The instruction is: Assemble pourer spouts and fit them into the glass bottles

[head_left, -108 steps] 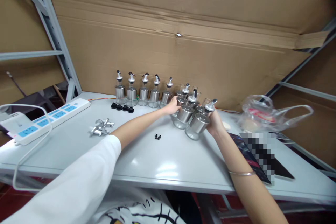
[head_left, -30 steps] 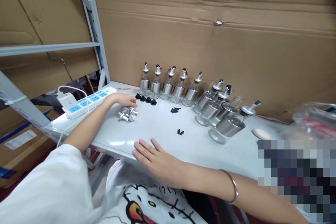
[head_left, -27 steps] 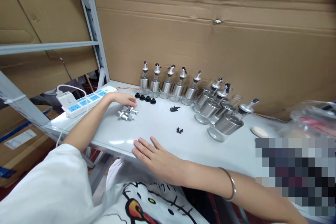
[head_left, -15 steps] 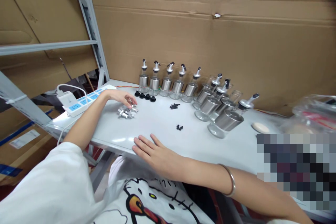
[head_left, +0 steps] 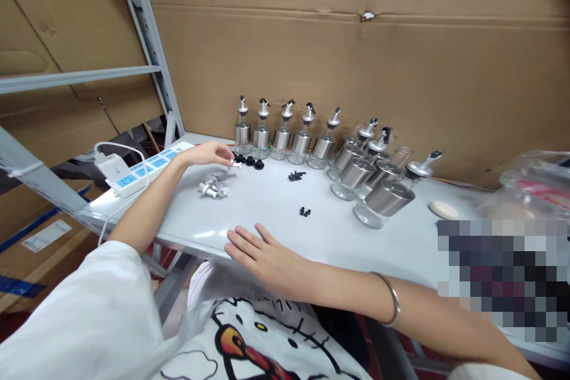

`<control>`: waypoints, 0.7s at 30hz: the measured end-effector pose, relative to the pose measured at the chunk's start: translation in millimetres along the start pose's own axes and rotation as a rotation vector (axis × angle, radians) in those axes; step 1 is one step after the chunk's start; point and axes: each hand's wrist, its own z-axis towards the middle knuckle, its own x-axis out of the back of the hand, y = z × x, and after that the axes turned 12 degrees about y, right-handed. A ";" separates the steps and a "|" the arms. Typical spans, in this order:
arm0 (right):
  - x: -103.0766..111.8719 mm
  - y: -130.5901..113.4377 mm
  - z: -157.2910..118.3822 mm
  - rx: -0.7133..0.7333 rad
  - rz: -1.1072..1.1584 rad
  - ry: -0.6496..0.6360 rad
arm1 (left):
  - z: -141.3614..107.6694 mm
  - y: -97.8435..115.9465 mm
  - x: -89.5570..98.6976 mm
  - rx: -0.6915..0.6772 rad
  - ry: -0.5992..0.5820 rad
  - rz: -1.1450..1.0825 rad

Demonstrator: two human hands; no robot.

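Note:
My left hand [head_left: 211, 154] is closed, pinching a small silvery-white spout piece [head_left: 237, 164] in its fingertips just above the table. Behind that piece sits a row of black round stoppers [head_left: 250, 161], partly covered by my fingers. Below my left hand lies a pile of similar silvery-white spout pieces [head_left: 214, 188]. My right hand [head_left: 267, 261] rests flat at the table's front edge, palm down, fingers extended, holding nothing. Farther off are small black sticks [head_left: 296, 176] and tiny black plugs [head_left: 305, 212].
Several glass and steel oil bottles [head_left: 282, 138] with pour spouts line the cardboard wall [head_left: 267, 41]. A white power strip [head_left: 133, 181] lies at the left. To the right are a pale oval object [head_left: 443, 209] and a clear plastic bag [head_left: 534, 190].
My left hand has lifted off the pile and moved slightly up and to the right, carrying one spout piece toward the black stoppers. My right hand stays in place.

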 end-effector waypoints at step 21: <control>15.8 19.1 4.1 0.035 -0.056 0.289 | -53.4 57.3 -122.0 -1.346 0.392 0.207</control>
